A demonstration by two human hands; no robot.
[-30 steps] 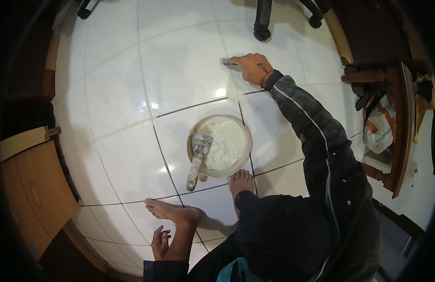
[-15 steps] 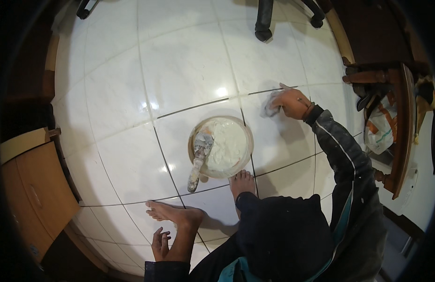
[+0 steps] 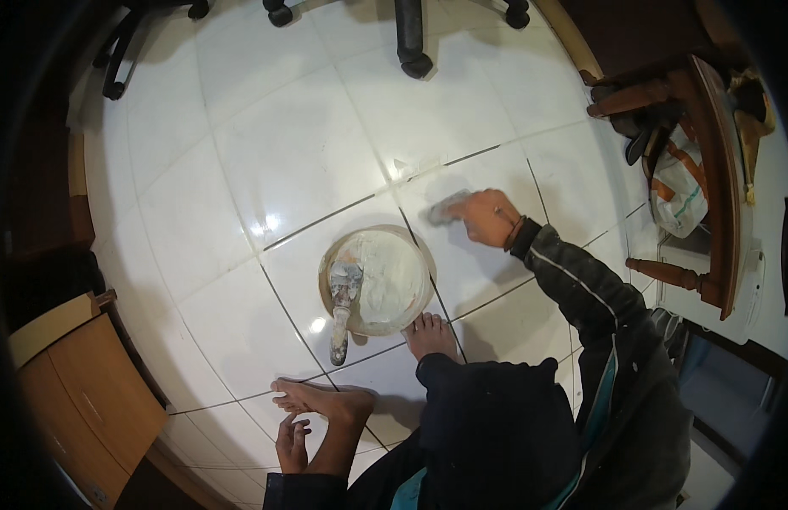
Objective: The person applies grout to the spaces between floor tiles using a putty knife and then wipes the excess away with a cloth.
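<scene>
My right hand (image 3: 489, 217) is closed on a greyish, rag-like thing (image 3: 446, 207), smeared by motion, low over the white floor tiles right of the bowl. Beyond it runs a tile joint, part dark and part covered by a whitish smear (image 3: 408, 167). A round bowl (image 3: 426, 259) of white paste (image 3: 392, 285) stands on the floor before my right foot. Leaning inside its left side is a paste-caked putty knife (image 3: 344, 293), handle outward over the near rim. My left hand (image 3: 293, 442) hangs beside my left ankle, fingers loosely apart, holding nothing.
Black chair legs with casters (image 3: 411, 42) stand at the far side. A wooden cabinet (image 3: 96, 391) is at the left. To the right are a brown wooden frame with turned legs (image 3: 679, 276) and a white and orange bag (image 3: 679, 191). My bare feet (image 3: 429, 337) flank the near floor.
My right hand has come nearer and leftward from the dark joint with the rag-like thing. The whole view has shifted and turned. My left hand and the putty knife stay put.
</scene>
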